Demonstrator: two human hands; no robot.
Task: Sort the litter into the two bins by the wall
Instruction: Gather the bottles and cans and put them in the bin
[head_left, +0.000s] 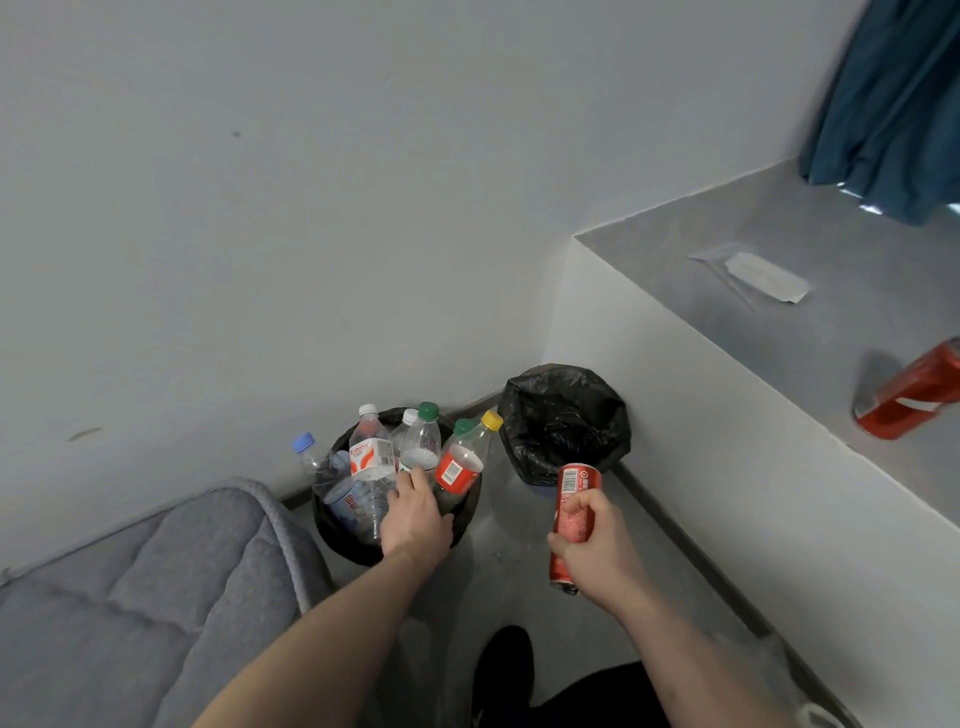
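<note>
Two bins stand by the wall. The left bin (332, 535) is black and packed with several plastic bottles (371, 457) with white, green, yellow and blue caps. My left hand (415, 517) reaches into it, fingers curled round a bottle with a green cap (422, 441). The right bin (563, 421) has a black bag liner and looks empty inside. My right hand (597, 551) grips a red drink can (574, 499), held upright just in front of the right bin.
A grey ledge (779, 332) on the right carries another red can (906, 397) lying tilted and a clear wrapper (763, 275). A grey quilted mattress (145, 597) fills the lower left. A blue curtain (893, 104) hangs top right. My dark shoe (504, 670) is on the floor.
</note>
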